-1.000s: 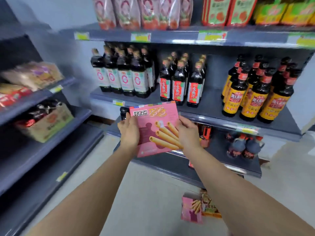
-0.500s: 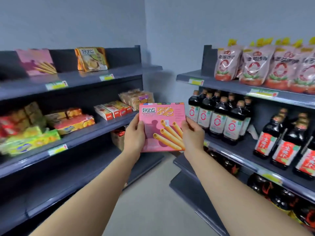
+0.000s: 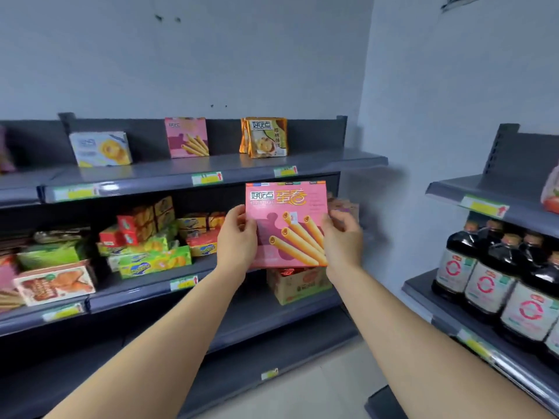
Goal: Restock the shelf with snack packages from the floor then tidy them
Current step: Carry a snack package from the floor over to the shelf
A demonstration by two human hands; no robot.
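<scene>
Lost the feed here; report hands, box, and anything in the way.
Left hand, right hand grip pink box by its sides. Box upright, off the shelf. Nothing blocking top shelf.

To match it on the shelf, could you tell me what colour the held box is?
The box is pink, with tan wafer rolls printed; best in the head view.

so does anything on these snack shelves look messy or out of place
Yes: on the middle shelf the red boxes and green boxes lie heaped at mixed angles, some tilted on others, not in rows. Packages on the top shelf stand upright, and the left hand and right hand hold the pink box straight.
</scene>
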